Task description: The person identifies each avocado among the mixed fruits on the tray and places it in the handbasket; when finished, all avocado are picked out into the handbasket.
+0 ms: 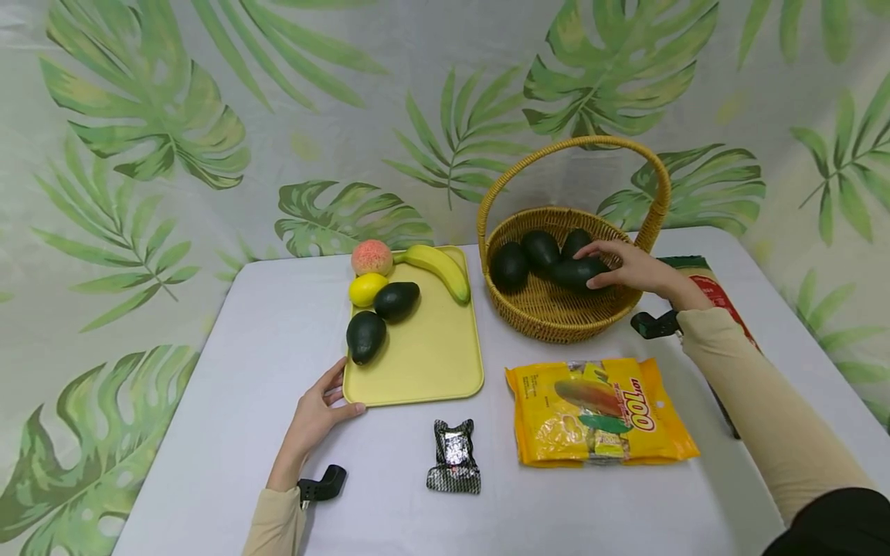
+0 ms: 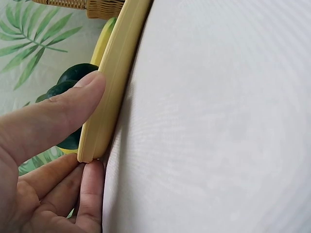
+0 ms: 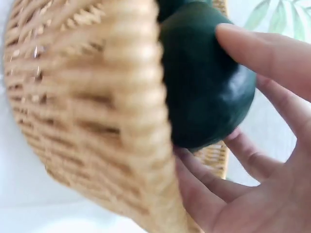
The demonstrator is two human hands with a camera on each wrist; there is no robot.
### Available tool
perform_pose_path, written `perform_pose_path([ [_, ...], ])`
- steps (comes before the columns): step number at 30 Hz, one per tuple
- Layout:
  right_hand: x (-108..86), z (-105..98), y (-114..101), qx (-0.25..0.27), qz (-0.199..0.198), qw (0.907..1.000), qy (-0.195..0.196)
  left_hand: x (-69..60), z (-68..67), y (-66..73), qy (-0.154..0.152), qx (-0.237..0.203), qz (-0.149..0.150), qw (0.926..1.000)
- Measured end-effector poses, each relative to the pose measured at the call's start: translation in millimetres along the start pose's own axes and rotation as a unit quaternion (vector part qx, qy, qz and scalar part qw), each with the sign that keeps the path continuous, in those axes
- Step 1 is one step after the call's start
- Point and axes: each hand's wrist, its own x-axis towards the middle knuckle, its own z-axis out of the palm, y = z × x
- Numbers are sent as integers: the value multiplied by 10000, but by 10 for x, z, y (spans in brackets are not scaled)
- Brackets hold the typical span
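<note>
My right hand [image 1: 629,268] reaches into the wicker basket [image 1: 556,328] and grips a dark green avocado [image 1: 579,275], thumb on one side and fingers round the other. In the right wrist view this avocado [image 3: 204,82] sits just inside the rim. Several other avocados [image 1: 510,266] lie in the basket beside it. My left hand [image 1: 316,413] holds the near left corner of a yellow tray [image 1: 431,363], its thumb [image 2: 87,92] against the side and fingers at the corner. On the tray lie two avocados [image 1: 366,337], a lemon [image 1: 368,289], a peach [image 1: 371,257] and a banana [image 1: 438,269].
A yellow candy bag [image 1: 601,413] lies in front of the basket. To its left is a small black-and-silver wrapped packet [image 1: 455,457]. A green and red package [image 1: 716,297] lies partly under the right forearm. The basket's tall handle [image 1: 577,143] arches over its opening.
</note>
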Motion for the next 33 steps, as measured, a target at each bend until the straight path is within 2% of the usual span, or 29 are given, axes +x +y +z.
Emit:
perform_pose_path([
  [5, 12, -13, 34, -721, -144, 9973, -64, 1, 0, 5, 2, 12, 3, 10000],
  [10, 10, -9, -12, -1637, -131, 9864, -41, -32, 4, 43, 17, 38, 68, 10000],
  [13, 3, -8, -31, -1766, -32, 9843, -27, -42, 4, 48, 27, 24, 74, 10000],
  [19, -31, 7, -47, -1356, -96, 9902, 308, -41, -1, 67, -12, 31, -16, 10000],
  [23, -70, 42, -162, -680, -198, 9966, 425, -118, 2, 233, -43, 16, -73, 10000],
  [27, -78, 130, -316, 214, -375, 9988, 212, -206, 14, 386, -53, 68, -21, 10000],
  [28, -72, 162, -357, 339, -459, 9983, 132, -206, 14, 388, -50, 67, -37, 10000],
  [33, -10, 358, -594, 702, -938, 9921, -444, -81, 4, 141, 18, 39, -29, 10000],
])
